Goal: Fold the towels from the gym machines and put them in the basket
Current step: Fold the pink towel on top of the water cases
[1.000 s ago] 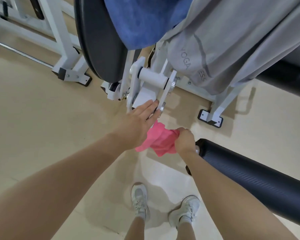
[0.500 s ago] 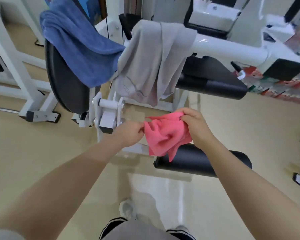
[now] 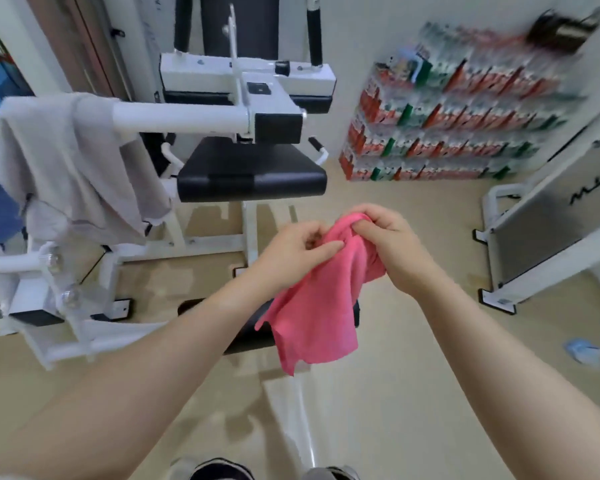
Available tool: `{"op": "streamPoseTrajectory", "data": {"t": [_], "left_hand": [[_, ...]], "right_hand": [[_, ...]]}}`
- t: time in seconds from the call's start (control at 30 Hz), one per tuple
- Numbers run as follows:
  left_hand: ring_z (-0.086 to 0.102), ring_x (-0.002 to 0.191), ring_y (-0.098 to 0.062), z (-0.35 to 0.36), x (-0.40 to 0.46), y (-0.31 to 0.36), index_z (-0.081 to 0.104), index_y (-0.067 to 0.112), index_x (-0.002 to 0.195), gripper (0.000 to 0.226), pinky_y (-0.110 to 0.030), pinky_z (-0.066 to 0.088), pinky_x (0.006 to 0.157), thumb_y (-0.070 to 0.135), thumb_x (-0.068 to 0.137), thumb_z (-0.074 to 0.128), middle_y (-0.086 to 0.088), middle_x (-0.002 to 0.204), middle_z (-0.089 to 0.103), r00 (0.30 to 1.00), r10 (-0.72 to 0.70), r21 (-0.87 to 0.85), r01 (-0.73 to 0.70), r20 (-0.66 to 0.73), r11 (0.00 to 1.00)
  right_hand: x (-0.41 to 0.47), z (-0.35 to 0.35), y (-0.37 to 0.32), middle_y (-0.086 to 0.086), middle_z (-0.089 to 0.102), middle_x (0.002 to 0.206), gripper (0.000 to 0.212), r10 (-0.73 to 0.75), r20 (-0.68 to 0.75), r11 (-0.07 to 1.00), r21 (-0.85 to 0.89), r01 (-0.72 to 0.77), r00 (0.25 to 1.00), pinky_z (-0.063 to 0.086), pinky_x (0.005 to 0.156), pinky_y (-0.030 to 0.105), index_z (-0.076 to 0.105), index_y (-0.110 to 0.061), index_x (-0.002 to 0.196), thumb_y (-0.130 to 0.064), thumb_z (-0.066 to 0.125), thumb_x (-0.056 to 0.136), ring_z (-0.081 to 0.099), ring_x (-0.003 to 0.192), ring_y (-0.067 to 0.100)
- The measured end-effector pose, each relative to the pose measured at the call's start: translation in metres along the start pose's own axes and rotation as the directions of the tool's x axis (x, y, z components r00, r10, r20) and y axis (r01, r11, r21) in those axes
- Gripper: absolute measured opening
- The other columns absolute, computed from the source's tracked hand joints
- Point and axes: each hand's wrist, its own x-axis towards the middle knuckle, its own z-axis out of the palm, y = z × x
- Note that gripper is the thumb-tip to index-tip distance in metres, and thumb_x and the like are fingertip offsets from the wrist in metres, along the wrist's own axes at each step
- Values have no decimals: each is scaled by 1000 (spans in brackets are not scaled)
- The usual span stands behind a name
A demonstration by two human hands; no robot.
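raised pink towel (image 3: 321,299) hangs from both hands (image 3: 347,251).

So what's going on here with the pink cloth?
A person is holding a pink towel in the air with both hands, left hand and right hand pinching its top edge. It hangs crumpled, not yet folded. A grey towel is draped over the gym machine. No basket is in view.
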Motion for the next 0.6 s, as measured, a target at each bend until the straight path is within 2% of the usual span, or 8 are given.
{"op": "streamPoseTrajectory", "data": {"t": [0.1,0.17,0.23,0.3,0.37,0.43,0.6], "left_hand": [[51,66,-10,63,27,32,54,21,74,15,-18,43,63,20,88,59,2,70,57,996,1,-96,-10,-86,995],[47,61,-2,100,47,50,52,25,71,19,-14,39,59,19,86,62,8,66,52,994,38,-61,-45,-100,997],[44,53,5,135,65,62,50,27,68,23,-11,34,54,16,83,65,9,62,47,992,68,-14,-70,-104,997],[42,50,4,172,79,70,48,27,66,27,-13,32,53,13,81,66,9,59,45,990,81,21,-80,-111,997],[42,54,0,206,93,78,48,28,65,27,-21,34,56,15,81,66,10,58,46,993,79,61,-74,-85,995],[42,57,-5,233,108,86,48,28,66,25,-24,34,56,19,81,66,9,60,48,996,78,115,-72,-51,991],[45,69,-13,268,163,97,50,18,80,15,-9,30,53,22,84,64,7,70,50,987,160,318,-155,13,935]], "right_hand": [[-20,-77,11,-10,60,71,26,-106,-156,980,-186,76,982,44,56,12,61,-26,75,-7,51,90,54,66,2],[-35,-126,25,-10,59,73,18,-176,-279,932,-355,69,944,41,60,14,61,-21,77,-6,55,86,52,70,6],[-51,-170,43,-7,60,73,15,-208,-424,883,-469,-18,881,38,58,15,63,-17,82,-4,55,82,52,71,10],[-69,-212,63,-2,62,78,17,-199,-538,856,-503,-122,820,39,61,16,64,-14,84,-1,53,80,53,73,13],[-81,-252,84,4,67,86,19,-182,-581,816,-539,-208,793,45,70,29,64,-12,86,-1,50,79,58,81,21],[-88,-289,101,8,68,96,28,-160,-583,756,-591,-281,797,46,76,35,65,-10,93,1,45,77,59,93,27],[-88,-359,133,12,66,104,42,-113,-649,748,-554,-366,752,42,80,33,63,-8,102,9,38,73,56,101,31]]}}
